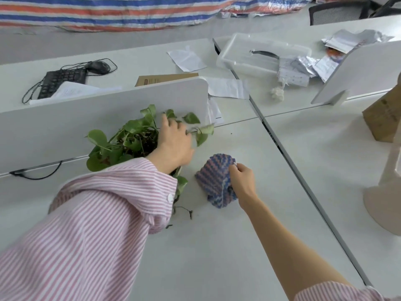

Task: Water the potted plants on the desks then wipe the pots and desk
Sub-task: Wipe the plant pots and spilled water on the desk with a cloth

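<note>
A potted plant [121, 144] with green heart-shaped leaves stands on the white desk [217, 246] against the low white divider panel. My left hand [173, 144] reaches over it and grips the far right rim of the pot; the pot itself is almost fully hidden under my arm and pink-striped sleeve. To the right, a blue and purple patterned cloth [217, 183] lies bunched on the desk, with my right hand [243, 181] closed on its right edge. A dry twig lies on the desk just below the plant.
The white divider panel [104, 120] runs behind the plant. Beyond it lie a black keyboard [63, 82], a mouse, papers and a clear plastic box [258, 53]. A cardboard box [382, 118] and a beige fan base [386, 198] stand at the right.
</note>
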### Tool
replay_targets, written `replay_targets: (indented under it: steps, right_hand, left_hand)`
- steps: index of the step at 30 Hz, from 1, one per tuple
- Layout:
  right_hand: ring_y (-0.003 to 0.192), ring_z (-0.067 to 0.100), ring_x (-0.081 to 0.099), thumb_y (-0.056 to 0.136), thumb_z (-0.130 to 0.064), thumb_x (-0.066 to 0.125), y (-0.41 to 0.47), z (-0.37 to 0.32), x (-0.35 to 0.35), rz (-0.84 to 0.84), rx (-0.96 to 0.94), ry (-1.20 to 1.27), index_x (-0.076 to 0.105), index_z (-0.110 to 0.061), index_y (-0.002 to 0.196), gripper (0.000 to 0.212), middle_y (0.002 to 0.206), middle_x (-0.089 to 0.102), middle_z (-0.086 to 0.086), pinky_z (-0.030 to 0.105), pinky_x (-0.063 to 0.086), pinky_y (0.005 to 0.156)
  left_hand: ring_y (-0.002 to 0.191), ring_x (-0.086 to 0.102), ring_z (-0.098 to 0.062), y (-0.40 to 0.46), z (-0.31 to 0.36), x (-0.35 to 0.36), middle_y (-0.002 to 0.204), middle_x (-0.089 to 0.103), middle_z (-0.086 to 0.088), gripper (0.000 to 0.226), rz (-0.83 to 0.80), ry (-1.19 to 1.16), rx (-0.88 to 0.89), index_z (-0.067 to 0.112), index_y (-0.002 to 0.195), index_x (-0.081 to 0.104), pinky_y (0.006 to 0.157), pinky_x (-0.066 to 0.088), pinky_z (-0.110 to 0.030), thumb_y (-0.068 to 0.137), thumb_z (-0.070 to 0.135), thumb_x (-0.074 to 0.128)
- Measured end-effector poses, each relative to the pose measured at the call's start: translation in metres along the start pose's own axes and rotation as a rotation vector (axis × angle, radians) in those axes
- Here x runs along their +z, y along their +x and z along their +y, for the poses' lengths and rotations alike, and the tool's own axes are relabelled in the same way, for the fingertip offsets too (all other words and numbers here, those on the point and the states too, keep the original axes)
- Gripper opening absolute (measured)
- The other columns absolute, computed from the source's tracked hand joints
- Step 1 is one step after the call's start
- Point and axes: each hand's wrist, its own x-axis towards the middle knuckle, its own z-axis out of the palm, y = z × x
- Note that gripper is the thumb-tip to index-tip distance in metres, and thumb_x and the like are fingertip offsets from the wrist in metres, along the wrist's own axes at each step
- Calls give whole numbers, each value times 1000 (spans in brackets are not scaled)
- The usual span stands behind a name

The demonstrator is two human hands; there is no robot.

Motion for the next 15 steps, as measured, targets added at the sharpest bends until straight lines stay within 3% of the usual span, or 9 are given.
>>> replay_targets:
  steps: [4, 7, 9, 12, 15]
  right_hand:
    - [51, 13, 22, 87, -9, 40, -1, -6, 3, -61, -43, 24, 28, -16, 63, 28, 56, 25, 0, 24, 17, 46]
    - [61, 18, 38, 87, -8, 40, -5, -20, 12, -173, -86, 29, 45, -11, 73, 15, 66, 41, 8, 25, 30, 53]
    - [71, 20, 52, 87, -7, 38, -10, -31, 20, -292, -112, 23, 60, -20, 91, 26, 80, 57, 6, 30, 43, 64]
    - [88, 17, 61, 87, -7, 39, -18, -40, 35, -483, -135, 25, 57, -27, 122, 44, 105, 65, -1, 34, 51, 81]
    - [79, 23, 61, 82, -13, 43, -28, -37, 48, -523, -112, 52, 63, -4, 101, 29, 87, 65, 13, 36, 50, 74]
  left_hand:
    - [121, 47, -32, -7, -34, 2, 133, 51, -13, 46, 48, -163, -127, 19, 130, 44, 107, 23, -49, 96, 44, 24]
    - [110, 52, -34, -17, -52, 17, 120, 59, -13, 39, 24, -331, -176, 19, 125, 42, 96, 33, -45, 95, 38, 26]
    - [108, 52, -34, -21, -60, 27, 117, 60, -12, 37, 1, -513, -230, 19, 124, 39, 95, 37, -48, 95, 38, 27]
    - [112, 49, -34, -29, -63, 37, 128, 52, -12, 42, -26, -812, -304, 23, 133, 33, 94, 41, -51, 95, 41, 29]
    - [113, 48, -34, -36, -66, 41, 134, 48, -12, 43, 0, -917, -303, 23, 135, 33, 91, 44, -45, 96, 40, 31]
